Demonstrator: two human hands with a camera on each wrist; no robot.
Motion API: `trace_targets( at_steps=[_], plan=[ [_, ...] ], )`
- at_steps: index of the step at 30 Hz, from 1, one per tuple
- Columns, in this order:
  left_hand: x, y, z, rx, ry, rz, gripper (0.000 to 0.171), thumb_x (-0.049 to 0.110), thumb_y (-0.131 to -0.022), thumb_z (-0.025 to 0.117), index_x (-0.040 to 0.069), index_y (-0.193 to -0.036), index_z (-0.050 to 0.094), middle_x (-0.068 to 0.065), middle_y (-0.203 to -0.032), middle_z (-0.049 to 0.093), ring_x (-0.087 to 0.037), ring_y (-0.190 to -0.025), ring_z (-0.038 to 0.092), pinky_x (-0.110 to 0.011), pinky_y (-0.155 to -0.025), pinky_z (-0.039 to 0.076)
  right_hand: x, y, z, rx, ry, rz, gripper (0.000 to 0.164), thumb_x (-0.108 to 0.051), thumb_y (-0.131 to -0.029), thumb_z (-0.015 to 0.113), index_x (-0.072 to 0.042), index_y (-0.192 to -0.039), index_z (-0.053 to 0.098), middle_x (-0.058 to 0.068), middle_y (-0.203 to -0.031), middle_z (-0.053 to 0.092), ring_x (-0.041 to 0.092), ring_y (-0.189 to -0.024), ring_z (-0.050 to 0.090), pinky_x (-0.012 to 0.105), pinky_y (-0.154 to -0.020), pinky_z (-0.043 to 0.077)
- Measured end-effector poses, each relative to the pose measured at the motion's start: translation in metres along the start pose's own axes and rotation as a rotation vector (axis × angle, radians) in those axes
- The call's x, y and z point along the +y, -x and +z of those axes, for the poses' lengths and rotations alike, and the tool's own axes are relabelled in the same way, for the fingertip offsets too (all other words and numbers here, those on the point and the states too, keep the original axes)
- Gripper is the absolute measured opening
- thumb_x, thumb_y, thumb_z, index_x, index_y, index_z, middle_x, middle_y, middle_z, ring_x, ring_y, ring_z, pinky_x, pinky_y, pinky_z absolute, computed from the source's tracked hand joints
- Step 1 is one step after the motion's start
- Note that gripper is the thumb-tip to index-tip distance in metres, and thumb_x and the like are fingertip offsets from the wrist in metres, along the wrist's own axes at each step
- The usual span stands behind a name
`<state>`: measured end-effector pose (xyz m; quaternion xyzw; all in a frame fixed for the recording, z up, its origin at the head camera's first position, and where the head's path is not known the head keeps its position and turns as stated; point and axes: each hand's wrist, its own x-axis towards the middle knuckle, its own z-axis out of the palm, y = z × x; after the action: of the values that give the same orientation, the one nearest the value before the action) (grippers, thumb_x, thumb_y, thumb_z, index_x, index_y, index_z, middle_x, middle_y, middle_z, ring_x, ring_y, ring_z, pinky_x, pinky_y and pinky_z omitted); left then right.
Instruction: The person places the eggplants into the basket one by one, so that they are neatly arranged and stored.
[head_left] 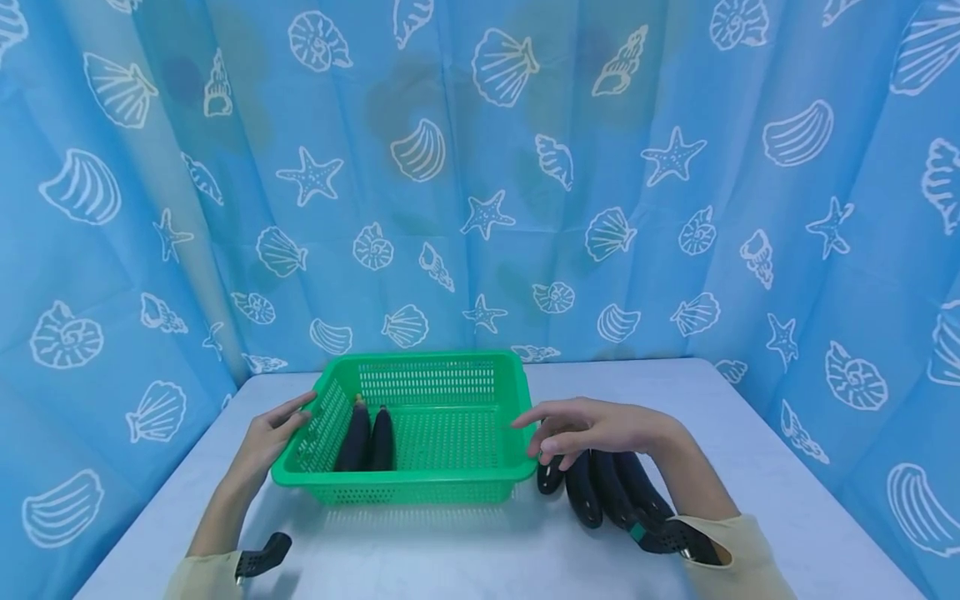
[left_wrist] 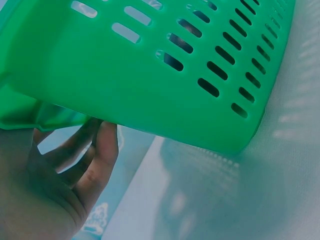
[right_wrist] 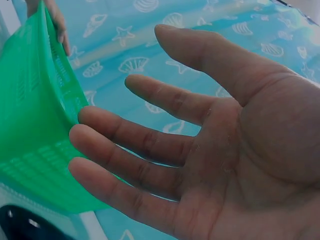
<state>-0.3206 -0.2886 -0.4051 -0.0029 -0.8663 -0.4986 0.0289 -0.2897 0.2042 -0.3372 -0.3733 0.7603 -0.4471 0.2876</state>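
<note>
A green plastic basket point(head_left: 420, 477) with slotted walls stands on the table. My left hand point(head_left: 272, 437) grips its left rim; in the left wrist view the fingers point(left_wrist: 102, 155) bend up against the rim's underside. Two dark eggplants point(head_left: 355, 437) lie side by side in the basket's left part. My right hand point(head_left: 592, 429) hovers by the right rim, fingers spread and holding nothing, its palm bare in the right wrist view. Below it, several glossy eggplants point(head_left: 583, 492) lie in a row on the table, partly hidden by the hand and forearm.
The table point(head_left: 420, 554) has a pale cloth top. Behind it and at both sides hangs a blue curtain point(head_left: 465, 275) printed with white shells and starfish. A dark strap-on camera point(head_left: 264, 557) sits at the left wrist, another point(head_left: 671, 537) at the right wrist.
</note>
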Motion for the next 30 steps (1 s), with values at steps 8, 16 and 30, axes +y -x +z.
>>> trace_targets(
  at_steps=[8,16,30],
  plan=[
    [0.000,-0.002,0.001,0.003,-0.017,-0.011,0.057,0.046,-0.103,0.044,0.020,-0.153,0.036,-0.016,-0.162,0.027,-0.041,-0.150,0.021,-0.063,-0.118,0.022,0.018,0.021,-0.005,0.067,0.025,0.028,0.046,-0.021,-0.103,0.050,-0.016,-0.147,0.043,0.015,-0.125,0.063,0.039,-0.114,0.061,0.045,-0.090,0.058],
    [0.001,-0.001,0.001,0.014,-0.007,-0.012,0.058,0.047,-0.102,0.045,0.019,-0.153,0.037,-0.016,-0.161,0.028,-0.040,-0.149,0.023,-0.062,-0.118,0.023,0.025,0.038,-0.016,0.145,0.079,0.068,0.044,-0.024,-0.103,0.048,-0.019,-0.147,0.044,0.021,-0.131,0.060,0.042,-0.114,0.060,0.038,-0.089,0.058],
    [0.002,-0.001,0.002,0.011,-0.005,-0.019,0.057,0.045,-0.103,0.045,0.019,-0.152,0.037,-0.015,-0.161,0.028,-0.040,-0.149,0.022,-0.061,-0.119,0.023,0.040,0.058,-0.030,0.271,0.153,0.195,0.048,-0.031,-0.100,0.055,-0.018,-0.145,0.044,0.025,-0.137,0.054,0.038,-0.116,0.058,0.041,-0.088,0.058]
  ],
)
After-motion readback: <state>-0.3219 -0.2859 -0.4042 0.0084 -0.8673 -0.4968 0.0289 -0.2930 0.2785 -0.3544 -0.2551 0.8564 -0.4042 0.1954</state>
